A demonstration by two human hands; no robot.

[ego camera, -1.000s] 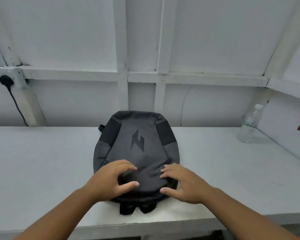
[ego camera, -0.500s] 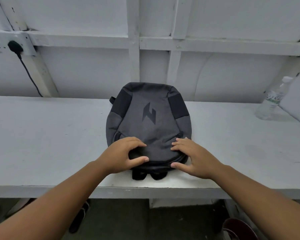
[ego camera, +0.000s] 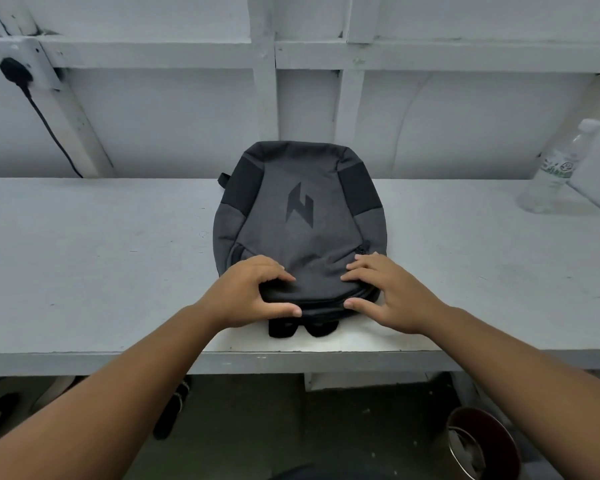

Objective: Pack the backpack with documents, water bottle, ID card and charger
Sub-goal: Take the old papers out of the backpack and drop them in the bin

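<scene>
A dark grey backpack (ego camera: 302, 230) with a black logo lies flat on the white table (ego camera: 101, 254), its zips closed and its black straps sticking out at the near edge. My left hand (ego camera: 253, 296) grips the bag's near left edge, fingers curled on top and thumb against the front. Flat on the near right part rests my right hand (ego camera: 388, 296), fingers fairly straight, thumb along the front edge. A clear plastic water bottle (ego camera: 551, 174) stands at the far right by the wall. No documents, ID card or charger are in view.
A black plug (ego camera: 14, 72) with its cable sits in a wall socket at the upper left. Below the table's front edge are dark shoes (ego camera: 174, 403) on the floor and a round bin (ego camera: 482, 441) at the lower right.
The view has tilted downward, so the floor under the table now shows. Both hands stay on the near end of the backpack, almost unmoved.
</scene>
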